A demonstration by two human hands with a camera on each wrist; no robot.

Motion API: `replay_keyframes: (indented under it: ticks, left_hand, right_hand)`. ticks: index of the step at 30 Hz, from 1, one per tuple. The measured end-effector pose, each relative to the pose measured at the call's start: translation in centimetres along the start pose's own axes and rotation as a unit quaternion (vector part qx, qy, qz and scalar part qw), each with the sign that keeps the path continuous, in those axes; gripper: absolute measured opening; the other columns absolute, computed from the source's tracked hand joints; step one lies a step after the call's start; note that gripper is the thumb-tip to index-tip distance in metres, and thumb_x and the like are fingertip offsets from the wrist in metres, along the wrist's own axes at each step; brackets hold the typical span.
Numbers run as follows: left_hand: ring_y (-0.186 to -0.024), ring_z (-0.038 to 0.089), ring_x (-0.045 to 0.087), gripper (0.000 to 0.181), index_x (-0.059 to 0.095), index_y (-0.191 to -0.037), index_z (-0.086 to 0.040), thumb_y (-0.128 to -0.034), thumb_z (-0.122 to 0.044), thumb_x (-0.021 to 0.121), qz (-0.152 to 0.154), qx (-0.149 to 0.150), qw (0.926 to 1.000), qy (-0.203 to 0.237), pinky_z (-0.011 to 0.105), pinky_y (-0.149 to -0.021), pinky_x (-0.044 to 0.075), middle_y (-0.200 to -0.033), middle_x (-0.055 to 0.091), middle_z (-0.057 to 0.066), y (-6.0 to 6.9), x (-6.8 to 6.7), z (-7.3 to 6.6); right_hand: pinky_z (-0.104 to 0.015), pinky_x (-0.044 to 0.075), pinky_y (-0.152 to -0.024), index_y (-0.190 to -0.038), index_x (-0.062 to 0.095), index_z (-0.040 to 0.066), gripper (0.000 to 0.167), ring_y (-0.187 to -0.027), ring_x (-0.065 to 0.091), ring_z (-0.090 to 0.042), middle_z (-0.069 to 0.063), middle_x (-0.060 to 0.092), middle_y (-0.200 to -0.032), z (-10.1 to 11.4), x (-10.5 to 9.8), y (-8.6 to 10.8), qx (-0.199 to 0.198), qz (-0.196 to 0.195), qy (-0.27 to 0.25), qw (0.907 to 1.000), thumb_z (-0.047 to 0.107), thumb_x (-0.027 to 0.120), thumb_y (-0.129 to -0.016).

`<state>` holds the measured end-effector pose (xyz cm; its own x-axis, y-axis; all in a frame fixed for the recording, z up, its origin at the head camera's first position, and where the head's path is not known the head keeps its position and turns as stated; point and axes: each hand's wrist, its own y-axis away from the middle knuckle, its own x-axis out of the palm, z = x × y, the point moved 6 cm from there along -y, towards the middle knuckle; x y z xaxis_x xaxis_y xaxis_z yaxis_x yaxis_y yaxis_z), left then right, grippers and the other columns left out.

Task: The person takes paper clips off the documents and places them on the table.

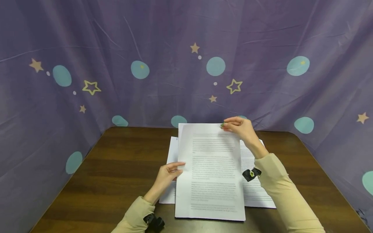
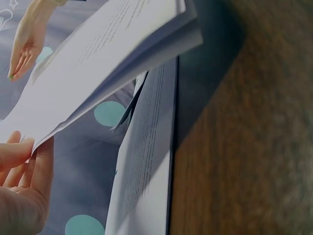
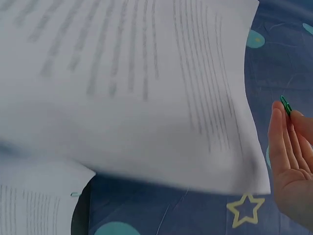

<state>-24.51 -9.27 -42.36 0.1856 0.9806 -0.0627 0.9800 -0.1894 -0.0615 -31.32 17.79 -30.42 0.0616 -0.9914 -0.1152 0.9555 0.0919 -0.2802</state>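
My left hand (image 1: 166, 176) pinches the left edge of a sheaf of printed paper (image 1: 214, 171); thumb and fingers grip that edge in the left wrist view. The sheaf is raised above the table, its lower corners fanned slightly apart in the left wrist view. My right hand (image 1: 240, 129) is at the sheaf's top right corner, pinching a small green paper clip (image 3: 286, 105) between thumb and fingers. In the right wrist view, the clip is apart from the sheaf's corner. Below lie more printed sheets (image 1: 254, 184), partly hidden by the sheaf.
Another small green clip (image 3: 75, 194) sits on the edge of a lower sheet. More white paper (image 1: 172, 152) shows left of the sheaf. The dark wooden table (image 1: 116, 168) meets a purple curtain (image 1: 163, 38) at the back and sides.
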Motion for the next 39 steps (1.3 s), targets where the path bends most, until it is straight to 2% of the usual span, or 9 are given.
replay_keyframes:
  ticks: [4,5,11,12,17,23,28,31,39]
  left_hand:
    - [-0.057,0.006,0.052,0.027,0.061,-0.105,0.006,-0.0777,0.006,0.06,-0.015,-0.002,0.9999,-0.005,0.022,-0.052,0.046,-0.084,0.065,0.019,-0.4,-0.5,0.8]
    - [-0.057,0.006,0.052,0.027,0.062,-0.105,0.005,-0.0775,0.006,0.06,-0.019,-0.004,0.9998,-0.004,0.022,-0.051,0.046,-0.083,0.065,0.018,-0.5,-0.6,1.1]
    - [-0.057,0.007,0.054,0.028,0.063,-0.104,0.002,-0.0764,0.004,0.062,-0.04,-0.008,0.9992,0.004,0.021,-0.051,0.046,-0.083,0.066,0.015,-0.7,-1.1,2.2]
    - [-0.057,0.007,0.054,0.028,0.063,-0.104,0.002,-0.0763,0.004,0.062,-0.042,-0.008,0.9991,0.005,0.021,-0.05,0.046,-0.083,0.066,0.015,-0.7,-1.2,2.3]
    - [-0.056,0.007,0.055,0.027,0.063,-0.103,0.003,-0.0762,0.005,0.062,-0.053,-0.017,0.9984,0.009,0.021,-0.05,0.046,-0.084,0.066,0.016,-0.6,-1.5,2.3]
    - [-0.057,0.008,0.055,0.027,0.062,-0.103,0.007,-0.0767,0.008,0.06,-0.049,-0.02,0.9985,0.015,0.021,-0.05,0.047,-0.09,0.064,0.021,0.0,-1.6,1.1]
    - [-0.057,0.007,0.055,0.026,0.061,-0.103,0.009,-0.0771,0.01,0.058,-0.051,-0.019,0.9985,0.005,0.021,-0.051,0.047,-0.09,0.063,0.023,0.6,-1.5,-0.1]
    - [-0.057,0.007,0.055,0.026,0.061,-0.103,0.009,-0.0772,0.01,0.058,-0.053,-0.019,0.9984,0.008,0.021,-0.052,0.047,-0.09,0.063,0.024,0.7,-1.6,-0.2]
    - [-0.058,0.008,0.056,0.026,0.06,-0.103,0.01,-0.0776,0.011,0.057,-0.05,-0.017,0.9985,0.015,0.021,-0.052,0.047,-0.092,0.062,0.027,0.6,-1.5,0.0]
  right_hand:
    - [-0.03,0.051,-0.074,-0.102,0.058,-0.011,0.035,-0.077,0.065,-0.017,-0.009,0.067,-0.087,-0.7,-1.7,0.7,-0.01,0.0,0.008,0.9999,0.015,0.065,-0.08]
    - [-0.029,0.051,-0.074,-0.103,0.059,-0.009,0.035,-0.078,0.065,-0.017,-0.01,0.067,-0.089,-3.3,-3.1,-0.3,-0.019,0.012,-0.009,0.9997,0.016,0.066,-0.08]
    - [-0.031,0.05,-0.074,-0.105,0.062,-0.001,0.035,-0.08,0.064,-0.022,-0.014,0.066,-0.092,-7.2,-7.0,0.4,-0.011,0.008,-0.006,0.9999,0.021,0.067,-0.079]
    - [-0.032,0.05,-0.074,-0.105,0.061,-0.003,0.038,-0.08,0.064,-0.022,-0.014,0.066,-0.092,-5.2,-6.7,1.7,-0.003,-0.006,0.017,0.9998,0.022,0.068,-0.078]
    - [-0.027,0.051,-0.071,-0.105,0.061,-0.004,0.032,-0.077,0.065,-0.017,-0.006,0.067,-0.087,-7.1,-9.3,2.5,-0.017,-0.009,-0.024,0.9995,0.016,0.065,-0.08]
    - [-0.027,0.05,-0.073,-0.106,0.06,-0.005,0.03,-0.08,0.065,-0.021,-0.005,0.067,-0.089,-8.1,-12.4,4.5,0.023,-0.043,-0.009,0.9988,0.013,0.063,-0.082]
    - [-0.029,0.05,-0.071,-0.11,0.06,-0.001,0.034,-0.082,0.064,-0.024,-0.009,0.066,-0.096,-17.1,-19.1,3.6,0.037,-0.075,-0.012,0.9964,0.014,0.064,-0.081]
    - [-0.03,0.05,-0.069,-0.11,0.058,-0.004,0.04,-0.079,0.064,-0.024,-0.01,0.066,-0.094,-19.9,-21.3,3.8,0.044,-0.111,-0.002,0.9929,0.017,0.067,-0.078]
    - [-0.025,0.05,-0.065,-0.099,0.065,0.003,0.028,-0.071,0.066,-0.017,-0.002,0.068,-0.082,-19.9,-22.6,6.0,0.068,-0.141,-0.005,0.9876,0.018,0.07,-0.076]
